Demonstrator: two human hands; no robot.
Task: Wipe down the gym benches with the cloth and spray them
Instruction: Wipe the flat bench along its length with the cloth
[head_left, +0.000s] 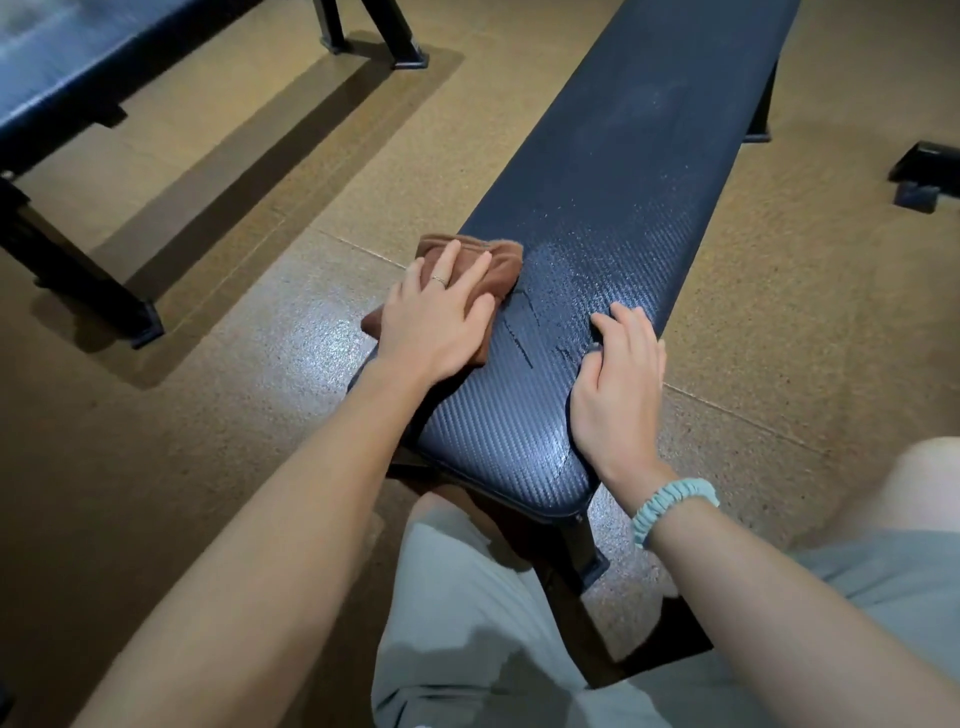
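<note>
- Two hands sit on the near bench (613, 218): my left hand (441, 312) presses the brown cloth (483, 260) flat-fingered at the bench's left edge; my right hand (618, 384), loosely curled and holding nothing, rests on its right edge.
- I judge long overlapping passes across the bench's wet patch (571, 280) work best.
- No spray bottle is visible.

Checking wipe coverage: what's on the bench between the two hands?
Head view: only bare bench pad, wet-looking, between left hand on the cloth and right hand.
</note>
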